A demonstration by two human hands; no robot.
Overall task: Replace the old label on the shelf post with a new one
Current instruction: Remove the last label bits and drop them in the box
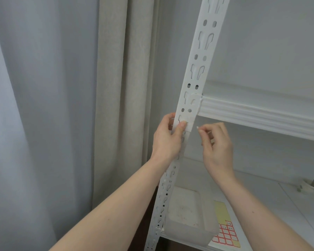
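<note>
A white perforated shelf post runs from the top right down to the bottom centre. A pale, nearly white label sits on the post just below the upper shelf beam. My left hand grips the post from the left, its thumb pressing on the label's left part. My right hand hovers just right of the post with fingers curled, thumb and forefinger pinching what looks like a tiny white scrap. A yellow sheet of red-bordered labels lies on the lower shelf.
A translucent plastic box stands on the lower shelf beside the post. A roll of tape lies at the right. The ribbed upper shelf beam runs right from the post. Curtains hang at the left.
</note>
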